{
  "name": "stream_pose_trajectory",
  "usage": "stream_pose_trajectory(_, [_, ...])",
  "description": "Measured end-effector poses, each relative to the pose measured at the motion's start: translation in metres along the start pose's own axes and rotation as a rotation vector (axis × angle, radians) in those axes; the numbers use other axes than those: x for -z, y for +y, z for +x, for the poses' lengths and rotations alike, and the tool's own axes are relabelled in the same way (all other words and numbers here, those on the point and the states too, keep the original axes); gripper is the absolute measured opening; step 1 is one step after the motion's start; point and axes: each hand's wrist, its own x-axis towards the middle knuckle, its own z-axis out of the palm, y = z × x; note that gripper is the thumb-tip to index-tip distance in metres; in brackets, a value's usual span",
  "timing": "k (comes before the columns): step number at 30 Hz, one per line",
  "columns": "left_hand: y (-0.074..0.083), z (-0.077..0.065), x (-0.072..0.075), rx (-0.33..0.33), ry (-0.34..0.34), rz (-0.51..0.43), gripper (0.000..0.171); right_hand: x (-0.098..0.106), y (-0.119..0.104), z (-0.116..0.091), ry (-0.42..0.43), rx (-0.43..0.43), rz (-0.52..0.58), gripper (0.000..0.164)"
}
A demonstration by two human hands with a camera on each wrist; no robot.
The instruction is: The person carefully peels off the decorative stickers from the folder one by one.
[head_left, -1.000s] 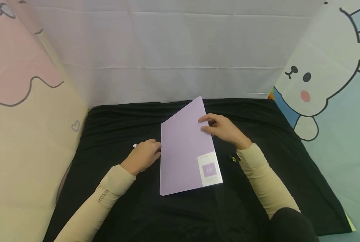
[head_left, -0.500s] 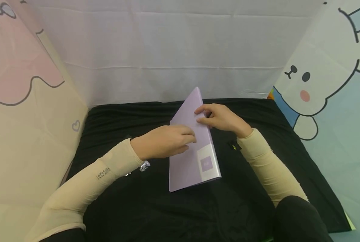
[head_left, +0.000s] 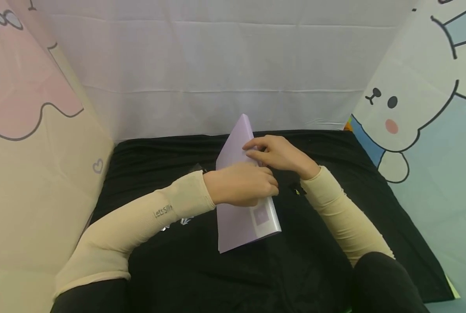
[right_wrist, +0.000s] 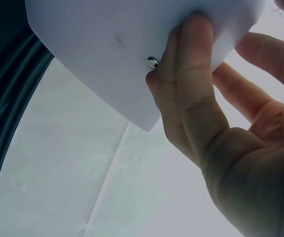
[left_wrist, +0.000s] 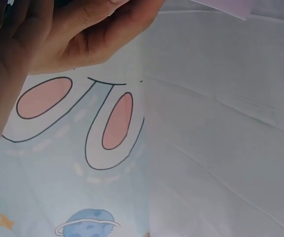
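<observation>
A lavender folder [head_left: 233, 221] stands tilted over the black cloth in the head view, its spine towards the right and a white label with a purple square low on its front. My right hand [head_left: 281, 152] pinches the spine near the top. My left hand [head_left: 241, 184] crosses the folder's front, its fingers curled at the spine just below the right hand and covering part of the label. In the right wrist view, the right hand's fingers [right_wrist: 195, 74] press the folder [right_wrist: 97, 44] beside a small metal eyelet [right_wrist: 153, 62]. Only a corner of the folder [left_wrist: 230, 6] shows in the left wrist view.
Shiny silver scraps [head_left: 185, 221] lie beneath the left forearm. A small dark item with a yellow spot [head_left: 297, 190] lies beside the right sleeve. The black cloth [head_left: 178, 274] runs back to a white fabric wall [head_left: 233, 56], with printed cartoon panels at both sides.
My left hand has swung from the folder's left edge across its front to the spine. The folder has turned more edge-on and shifted slightly left, the right hand staying on its spine.
</observation>
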Motion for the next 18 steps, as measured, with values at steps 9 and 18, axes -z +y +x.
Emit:
stream_pose_trajectory(9, [-0.001,0.001,0.0,0.04,-0.051,0.0,0.027,-0.003,0.001,-0.004,0.004,0.003,0.029,0.032])
stream_pose_trajectory(18, [-0.014,-0.014,0.005,0.068,-0.039,-0.132,0.028,-0.013,0.015,-0.026,0.025,0.053,0.198,0.043])
